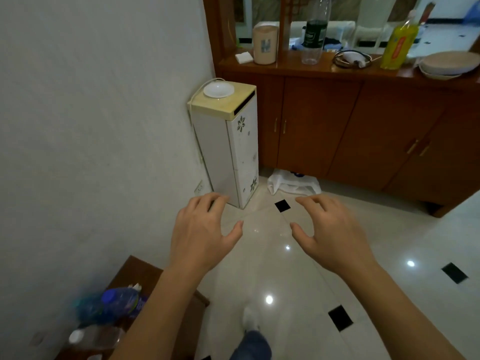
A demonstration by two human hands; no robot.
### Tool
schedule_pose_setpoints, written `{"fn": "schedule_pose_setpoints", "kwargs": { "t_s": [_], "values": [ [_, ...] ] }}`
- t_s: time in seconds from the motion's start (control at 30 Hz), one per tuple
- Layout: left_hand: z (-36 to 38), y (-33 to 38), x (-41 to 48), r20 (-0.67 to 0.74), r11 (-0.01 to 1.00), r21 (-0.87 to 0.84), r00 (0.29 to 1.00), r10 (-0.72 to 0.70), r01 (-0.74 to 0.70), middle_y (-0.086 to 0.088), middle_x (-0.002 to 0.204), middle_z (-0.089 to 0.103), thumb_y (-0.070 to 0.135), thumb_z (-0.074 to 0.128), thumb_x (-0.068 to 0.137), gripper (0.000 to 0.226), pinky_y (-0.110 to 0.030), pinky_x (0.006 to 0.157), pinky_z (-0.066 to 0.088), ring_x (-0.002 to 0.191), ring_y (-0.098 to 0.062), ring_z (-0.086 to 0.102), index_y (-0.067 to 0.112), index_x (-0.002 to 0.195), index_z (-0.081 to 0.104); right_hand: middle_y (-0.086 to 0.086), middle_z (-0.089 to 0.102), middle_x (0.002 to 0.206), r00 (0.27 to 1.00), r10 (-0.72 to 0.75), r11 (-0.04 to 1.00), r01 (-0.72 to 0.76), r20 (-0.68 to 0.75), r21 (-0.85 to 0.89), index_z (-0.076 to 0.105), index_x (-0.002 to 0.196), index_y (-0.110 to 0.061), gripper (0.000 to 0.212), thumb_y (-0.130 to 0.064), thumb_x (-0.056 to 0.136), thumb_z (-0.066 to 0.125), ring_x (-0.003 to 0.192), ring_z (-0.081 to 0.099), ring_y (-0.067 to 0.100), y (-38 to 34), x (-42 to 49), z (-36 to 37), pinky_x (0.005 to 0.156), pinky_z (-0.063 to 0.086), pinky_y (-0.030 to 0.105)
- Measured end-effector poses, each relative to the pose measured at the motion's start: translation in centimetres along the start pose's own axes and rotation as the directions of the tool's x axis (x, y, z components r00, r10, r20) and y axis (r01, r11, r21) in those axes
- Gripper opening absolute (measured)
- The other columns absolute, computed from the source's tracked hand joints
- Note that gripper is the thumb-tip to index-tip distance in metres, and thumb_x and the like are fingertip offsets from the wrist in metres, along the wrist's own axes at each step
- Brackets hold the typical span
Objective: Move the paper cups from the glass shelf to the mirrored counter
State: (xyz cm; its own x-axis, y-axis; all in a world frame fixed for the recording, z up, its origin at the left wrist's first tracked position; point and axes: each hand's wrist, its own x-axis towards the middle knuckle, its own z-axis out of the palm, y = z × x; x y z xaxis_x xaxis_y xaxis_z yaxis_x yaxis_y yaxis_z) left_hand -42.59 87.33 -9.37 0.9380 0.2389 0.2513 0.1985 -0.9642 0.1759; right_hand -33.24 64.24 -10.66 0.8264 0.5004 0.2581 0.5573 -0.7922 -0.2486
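Head view shows left hand (200, 229) and right hand (330, 232) open and empty; step closer to the desk (324, 66) at 1 o'clock before reaching.

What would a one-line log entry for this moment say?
left hand: open, empty | right hand: open, empty | both over tiled floor | wooden counter ahead

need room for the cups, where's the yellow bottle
Head view, upper right: the yellow bottle stands on the wooden counter, between the coiled cable and the stacked plates.
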Motion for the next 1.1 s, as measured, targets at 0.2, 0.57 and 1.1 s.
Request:
{"fn": "schedule_pose_setpoints", "kwargs": {
  "t_s": [0.2,0.57,1.1],
  "values": [
    [3.7,-1.7,10.9,-0.023,1.0,0.001,0.999,-0.023,0.023,-0.001,0.124,0.06,0.058,0.047,0.084,0.059,-0.04,0.086,0.049,0.111,-0.021,0.054,0.02,0.128,0.058,0.003,0.06,0.122,1.0,0.003,1.0,-0.003,0.018,-0.005,0.055,0.13,-0.022,0.054,-0.05,0.084,0.057,0.114,0.053,0.022,3.2,11.2,2.9,0.088,0.046,0.04],
    [6.4,-6.3,33.6,-0.048,1.0,-0.019,0.999,-0.006,0.005,-0.003,0.122,0.062,0.058,0.045,0.083,0.061,-0.042,0.084,0.05,0.108,-0.023,0.056,0.018,0.128,0.059,-0.002,0.057,0.124,1.0,0.01,0.999,-0.01,-0.01,-0.031,0.049,0.135,-0.026,0.058,-0.054,0.085,0.051,0.115,0.05,0.017,7.0,34.4,6.2,0.09,0.047,0.037],
    [12.6,-7.2,59.2,-0.073,0.999,-0.009,0.996,-0.044,0.043,-0.006,0.125,0.062,0.054,0.051,0.084,0.059,-0.045,0.084,0.051,0.111,-0.026,0.056,0.015,0.128,0.06,0.002,0.057,0.123,0.997,-0.059,0.998,0.057,-0.059,-0.037,0.051,0.133,-0.023,0.057,-0.053,0.085,0.05,0.116,0.049,0.019,15.5,60.0,9.9,0.091,0.045,0.038]
  ]
}}
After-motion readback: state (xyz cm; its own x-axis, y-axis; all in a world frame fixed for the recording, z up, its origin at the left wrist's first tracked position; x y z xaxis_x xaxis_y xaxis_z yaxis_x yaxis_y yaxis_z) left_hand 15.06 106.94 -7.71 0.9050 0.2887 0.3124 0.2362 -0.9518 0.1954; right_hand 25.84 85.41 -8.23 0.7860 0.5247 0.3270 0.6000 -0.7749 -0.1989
